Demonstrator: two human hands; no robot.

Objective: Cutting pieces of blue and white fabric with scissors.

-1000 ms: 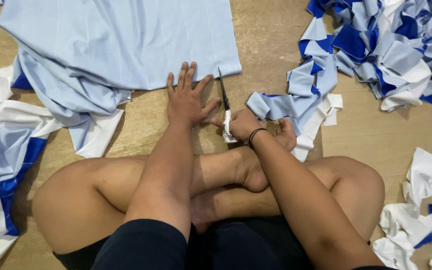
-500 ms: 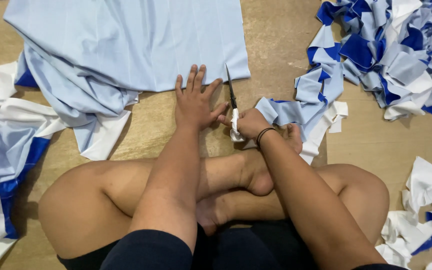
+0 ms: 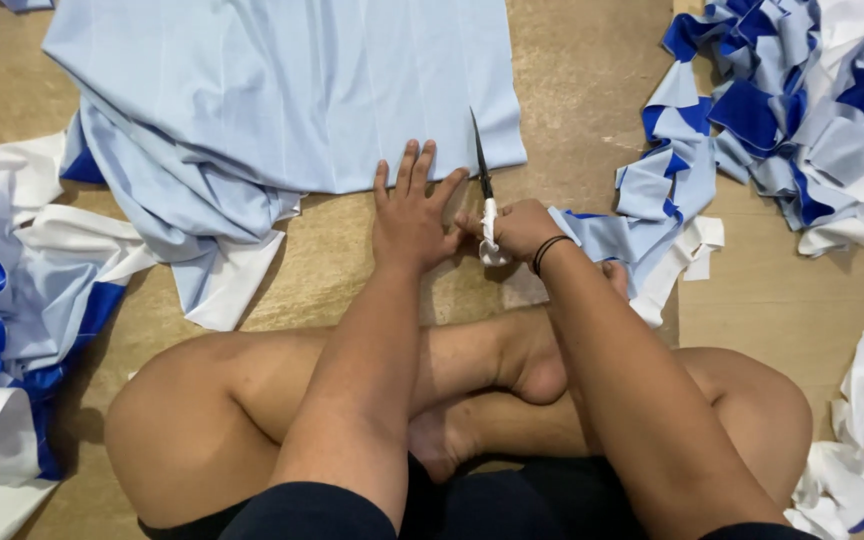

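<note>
Two bare hands are working the light blue fabric point(image 3: 292, 90) spread on the floor: our left hand point(image 3: 410, 210) is pressing its near edge flat, fingers spread, while our right hand point(image 3: 517, 228) is gripping closed scissors point(image 3: 482, 185). Keeping cloth taut should help cutting straight.

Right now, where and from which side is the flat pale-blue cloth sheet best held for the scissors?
Probably the pale-blue cloth sheet is best pinned at its near hem, from the person's side, just left of the black-bladed scissors. The left hand already lies flat there, while the right hand holds the white-wrapped handles, blades pointing away over the hem.
</note>
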